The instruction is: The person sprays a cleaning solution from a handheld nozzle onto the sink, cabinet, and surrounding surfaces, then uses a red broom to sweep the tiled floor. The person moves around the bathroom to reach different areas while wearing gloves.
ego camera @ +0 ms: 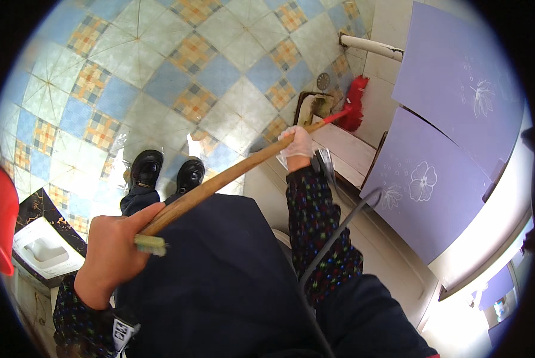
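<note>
My left hand [113, 250], bare, grips the near end of a long wooden handle [231, 172]. A small brush [151, 245] with pale yellow-green bristles pokes out of the same fist; the rest of it is hidden. Farther up, my right hand [298, 142] wears a clear plastic glove and is closed around the handle. Beyond it the handle runs into a red socket and a red head [356, 103], of a mop or broom, low against the wall by the purple cabinet. A shallow, stained tray-like recess [314, 107] lies beside the red head.
Wet-looking patterned tiles [160, 112] cover the floor, with a round drain [323, 81]. A white pipe [370, 47] meets the wall near the purple cabinet doors [428, 183]. At left are a squat toilet [25, 239] and a red plastic object [1, 219]. A grey cable [334, 237] crosses my right sleeve.
</note>
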Available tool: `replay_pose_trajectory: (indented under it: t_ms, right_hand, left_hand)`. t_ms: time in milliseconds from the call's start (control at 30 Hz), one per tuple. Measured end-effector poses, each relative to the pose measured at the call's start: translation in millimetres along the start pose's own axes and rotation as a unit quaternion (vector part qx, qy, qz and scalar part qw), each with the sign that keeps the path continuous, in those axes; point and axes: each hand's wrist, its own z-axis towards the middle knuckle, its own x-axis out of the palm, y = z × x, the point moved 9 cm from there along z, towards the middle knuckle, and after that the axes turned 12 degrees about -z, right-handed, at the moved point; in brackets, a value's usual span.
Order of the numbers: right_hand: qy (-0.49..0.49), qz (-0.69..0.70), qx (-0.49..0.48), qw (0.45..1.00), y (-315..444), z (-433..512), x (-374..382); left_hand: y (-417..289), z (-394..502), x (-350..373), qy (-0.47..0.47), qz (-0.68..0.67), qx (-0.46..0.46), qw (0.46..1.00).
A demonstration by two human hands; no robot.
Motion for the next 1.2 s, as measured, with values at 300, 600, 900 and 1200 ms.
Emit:
replay_pose_trajectory:
  t_ms: [300,600,900,1200]
  right_hand:
    - [-0.023,0.011,0.008,1.0,18,-71,-31]
    - [0.104,0.095,0.084,0.986,13,-8,0]
    - [0.157,0.051,0.015,0.986,31,-136,43]
    - [0.244,0.146,0.06,0.957,39,-69,34]
  left_hand:
    - [-23,-26,-19,0.001,-0.059,-0.017,0.998]
    - [-80,-36,-10,-0.037,0.095,-0.001,0.995]
    - [-86,-126,-80,-0.047,-0.081,-0.196,0.976]
    - [-142,-94,-45,-0.045,0.204,0.034,0.977]
